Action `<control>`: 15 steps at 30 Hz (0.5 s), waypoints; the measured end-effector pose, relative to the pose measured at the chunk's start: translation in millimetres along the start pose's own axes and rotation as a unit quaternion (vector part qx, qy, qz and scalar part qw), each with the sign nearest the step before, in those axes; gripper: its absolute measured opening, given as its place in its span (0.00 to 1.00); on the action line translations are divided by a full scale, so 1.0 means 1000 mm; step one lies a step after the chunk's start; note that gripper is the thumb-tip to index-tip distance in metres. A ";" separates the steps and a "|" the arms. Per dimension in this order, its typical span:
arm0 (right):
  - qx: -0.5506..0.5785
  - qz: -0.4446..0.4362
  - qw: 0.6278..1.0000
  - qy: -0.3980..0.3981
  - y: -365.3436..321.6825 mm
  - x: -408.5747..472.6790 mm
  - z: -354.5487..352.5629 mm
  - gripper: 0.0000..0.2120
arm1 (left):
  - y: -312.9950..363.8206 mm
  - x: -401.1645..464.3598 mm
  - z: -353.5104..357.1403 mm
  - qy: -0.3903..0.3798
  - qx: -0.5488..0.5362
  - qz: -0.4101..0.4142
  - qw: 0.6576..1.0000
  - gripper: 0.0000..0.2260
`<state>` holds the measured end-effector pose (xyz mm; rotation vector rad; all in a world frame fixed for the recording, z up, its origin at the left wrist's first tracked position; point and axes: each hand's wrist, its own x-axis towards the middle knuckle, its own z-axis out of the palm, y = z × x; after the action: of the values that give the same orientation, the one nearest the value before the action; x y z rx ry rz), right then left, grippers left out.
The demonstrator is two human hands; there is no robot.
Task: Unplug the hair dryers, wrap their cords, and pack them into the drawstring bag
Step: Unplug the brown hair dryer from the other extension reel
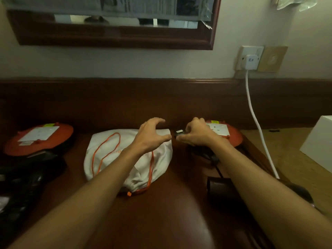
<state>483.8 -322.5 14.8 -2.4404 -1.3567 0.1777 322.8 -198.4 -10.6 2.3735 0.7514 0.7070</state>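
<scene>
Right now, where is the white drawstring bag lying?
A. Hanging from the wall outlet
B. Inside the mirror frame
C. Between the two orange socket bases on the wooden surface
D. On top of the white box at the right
C: the white drawstring bag lies flat between the left orange base and the right orange base, under the left hand.
</scene>
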 end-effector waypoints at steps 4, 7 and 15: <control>-0.056 0.001 0.997 -0.043 -0.011 -0.008 0.019 0.23 | 0.019 -0.025 -0.011 0.003 -0.001 0.031 1.000 0.23; -0.026 0.001 1.000 0.003 -0.009 -0.036 -0.001 0.25 | 0.040 -0.044 -0.010 -0.001 -0.008 0.059 0.998 0.18; 0.061 0.074 0.961 0.259 0.035 -0.201 -0.050 0.08 | 0.126 -0.104 0.050 -0.187 -0.067 0.113 0.974 0.21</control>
<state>417.8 -520.8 37.6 -2.2618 -0.9056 -0.3154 324.4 -369.1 1.1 2.3895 0.2682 0.3644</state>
